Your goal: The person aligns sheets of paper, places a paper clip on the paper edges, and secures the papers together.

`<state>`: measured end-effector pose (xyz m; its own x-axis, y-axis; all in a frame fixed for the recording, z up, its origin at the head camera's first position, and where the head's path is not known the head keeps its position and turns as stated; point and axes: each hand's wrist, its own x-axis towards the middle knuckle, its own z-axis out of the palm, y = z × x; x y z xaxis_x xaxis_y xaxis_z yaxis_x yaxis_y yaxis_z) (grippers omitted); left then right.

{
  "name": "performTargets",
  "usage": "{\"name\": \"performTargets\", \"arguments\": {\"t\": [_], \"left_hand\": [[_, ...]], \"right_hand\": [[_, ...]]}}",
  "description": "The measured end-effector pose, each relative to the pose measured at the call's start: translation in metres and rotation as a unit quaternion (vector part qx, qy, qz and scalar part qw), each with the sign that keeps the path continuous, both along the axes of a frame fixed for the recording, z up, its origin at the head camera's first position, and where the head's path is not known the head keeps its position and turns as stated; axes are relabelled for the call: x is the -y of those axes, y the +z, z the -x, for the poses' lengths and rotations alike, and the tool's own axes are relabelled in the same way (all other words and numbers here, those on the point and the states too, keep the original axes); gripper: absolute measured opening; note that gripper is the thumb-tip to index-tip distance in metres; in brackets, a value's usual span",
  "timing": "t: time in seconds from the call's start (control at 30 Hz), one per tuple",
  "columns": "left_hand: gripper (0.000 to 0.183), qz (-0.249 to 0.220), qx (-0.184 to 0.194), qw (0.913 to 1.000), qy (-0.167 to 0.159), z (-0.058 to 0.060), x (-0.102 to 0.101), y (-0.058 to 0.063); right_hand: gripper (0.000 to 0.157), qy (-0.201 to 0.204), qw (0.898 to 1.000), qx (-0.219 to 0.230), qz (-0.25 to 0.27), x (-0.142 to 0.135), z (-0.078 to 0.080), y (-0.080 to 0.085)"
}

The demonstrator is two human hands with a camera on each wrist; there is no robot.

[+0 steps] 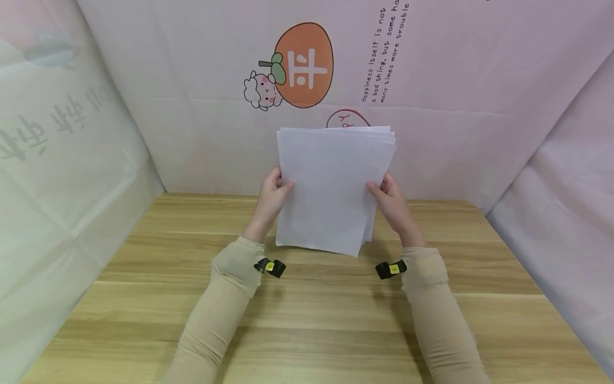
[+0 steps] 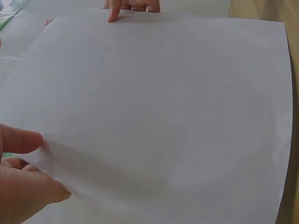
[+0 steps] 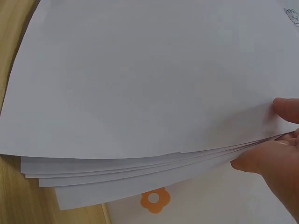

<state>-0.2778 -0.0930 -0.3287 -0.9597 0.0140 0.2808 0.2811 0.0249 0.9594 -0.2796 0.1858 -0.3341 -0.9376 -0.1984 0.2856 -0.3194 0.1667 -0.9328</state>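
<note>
A stack of white paper sheets is raised in front of me, its blank face toward the head camera. My left hand pinches its left side, thumb on the front face and fingers behind. On the opposite side, my right hand grips the stack the same way. The right wrist view shows the sheet edges fanned out unevenly, with the right thumb and a finger on them. Whether the bottom edge touches the table cannot be told.
A wooden table lies below the hands. Behind it hangs a white printed cloth with an orange fruit drawing and lettering. More cloth stands at the left and right sides. Each wrist carries a small black camera.
</note>
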Motion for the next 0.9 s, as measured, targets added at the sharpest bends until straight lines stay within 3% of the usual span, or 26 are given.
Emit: {"name": "performTargets", "arguments": {"t": [0.23,0.5,0.9], "left_hand": [[0.039,-0.005,-0.014,0.9998,-0.012,-0.0008,0.0011,-0.0006],[0.039,-0.019,-0.036,0.9988,-0.028,-0.0006,0.0006,-0.0019],[0.037,-0.025,-0.043,0.9976,-0.048,-0.0036,0.0047,-0.0004]], "right_hand": [[0.046,0.012,1.0,-0.015,0.023,-0.0002,-0.0013,0.0005],[0.046,-0.009,0.999,-0.025,0.017,-0.0015,-0.0005,-0.0015],[0.045,0.022,0.998,-0.052,0.027,-0.0027,0.0004,-0.0016]]}}
